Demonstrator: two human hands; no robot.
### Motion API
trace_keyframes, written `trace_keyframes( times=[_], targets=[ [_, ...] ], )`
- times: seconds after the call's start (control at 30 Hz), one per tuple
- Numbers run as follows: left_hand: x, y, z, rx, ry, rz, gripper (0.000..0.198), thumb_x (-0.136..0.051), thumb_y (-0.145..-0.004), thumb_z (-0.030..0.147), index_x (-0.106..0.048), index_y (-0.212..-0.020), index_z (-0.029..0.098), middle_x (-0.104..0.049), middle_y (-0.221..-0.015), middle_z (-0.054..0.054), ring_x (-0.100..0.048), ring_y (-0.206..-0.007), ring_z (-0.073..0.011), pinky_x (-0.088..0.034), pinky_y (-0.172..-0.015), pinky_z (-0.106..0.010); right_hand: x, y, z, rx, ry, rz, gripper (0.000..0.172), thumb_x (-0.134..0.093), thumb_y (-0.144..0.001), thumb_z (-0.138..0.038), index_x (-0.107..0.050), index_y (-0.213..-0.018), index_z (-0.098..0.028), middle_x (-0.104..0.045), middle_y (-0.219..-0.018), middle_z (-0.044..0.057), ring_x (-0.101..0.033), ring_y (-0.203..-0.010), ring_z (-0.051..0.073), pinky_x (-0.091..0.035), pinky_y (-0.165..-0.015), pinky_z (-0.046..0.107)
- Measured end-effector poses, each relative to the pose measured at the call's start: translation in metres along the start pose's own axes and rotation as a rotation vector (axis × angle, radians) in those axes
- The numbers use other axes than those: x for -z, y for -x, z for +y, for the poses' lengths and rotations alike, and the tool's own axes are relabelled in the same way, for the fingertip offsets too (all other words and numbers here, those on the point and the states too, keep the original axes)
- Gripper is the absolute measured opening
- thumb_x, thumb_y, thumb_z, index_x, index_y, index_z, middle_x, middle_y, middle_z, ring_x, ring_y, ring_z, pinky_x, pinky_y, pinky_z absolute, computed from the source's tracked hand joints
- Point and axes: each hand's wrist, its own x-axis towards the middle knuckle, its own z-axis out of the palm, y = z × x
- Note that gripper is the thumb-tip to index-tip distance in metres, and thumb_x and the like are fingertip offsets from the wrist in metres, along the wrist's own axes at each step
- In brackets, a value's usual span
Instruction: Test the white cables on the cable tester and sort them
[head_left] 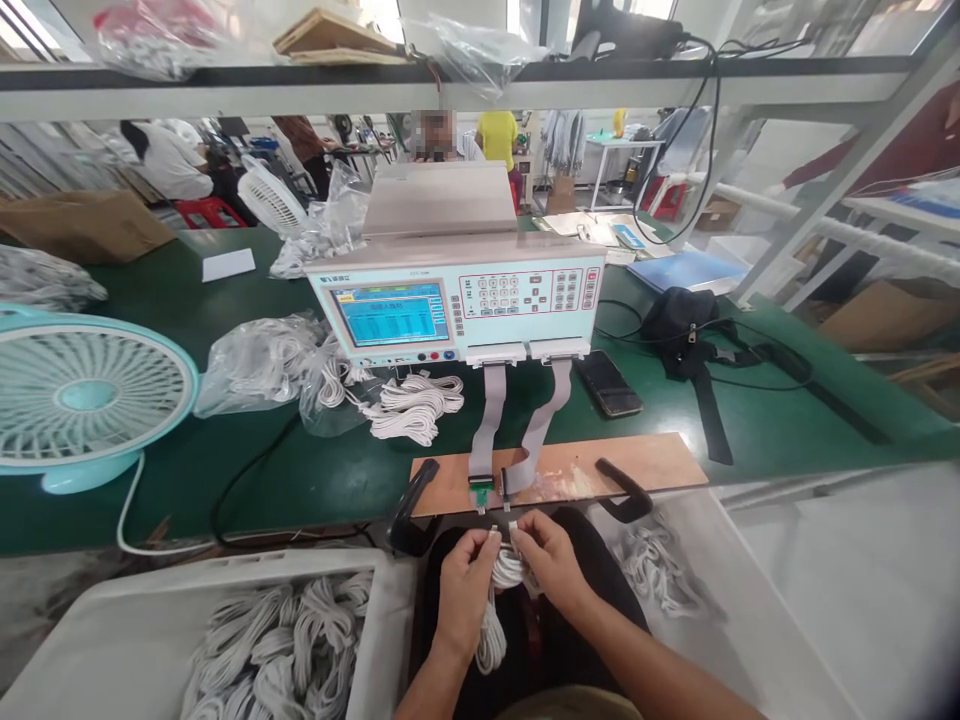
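bright light from far windows (pixel 384 16); edges stretched, lower right blurred

Single head-worn view, facing forward and down over the wearer's lap (pixel 600 560). Left hand (pixel 465 580) and right hand (pixel 551 560) near the lens, low centre. Green-topped workbench (pixel 337 470) beyond; benchtop tester (pixel 480 325) farther off, roughly front-on, slightly from above. Overhead shelf (pixel 637 95) crosses the top. Wide field, stretched toward the edges; workroom recedes behind.
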Motion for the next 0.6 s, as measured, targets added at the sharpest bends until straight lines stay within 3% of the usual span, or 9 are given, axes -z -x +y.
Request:
trace_keyframes(
  times=[0.23, 0.6],
  targets=[
    [0.004, -0.006, -0.006, 0.038, 0.111, 0.014, 0.035, -0.059, -0.074, 0.046, -0.056, -0.081, 0.012, -0.051, -0.063, 0.001, -0.043, -0.049, -0.0080, -0.036, -0.043, -0.019, -0.006, -0.007, 0.000, -0.108, -0.154, 0.068, 0.034, -0.061, -0.071, -0.043, -0.052, -0.070, -0.010, -0.049, -0.063, 0.001, -0.040, -0.057, 0.008, -0.035, -0.054, 0.020],
    [0.015, -0.010, 0.006, -0.020, 0.000, -0.090, 0.035, -0.052, -0.079, 0.045, -0.057, -0.081, 0.011, -0.050, -0.060, 0.000, -0.041, -0.047, -0.0074, -0.032, -0.043, -0.018, -0.015, -0.007, -0.017, -0.218, -0.338, 0.129, 0.036, -0.069, -0.062, -0.041, -0.052, -0.066, -0.010, -0.050, -0.058, 0.000, -0.041, -0.051, 0.007, -0.034, -0.050, 0.019]
  ],
)
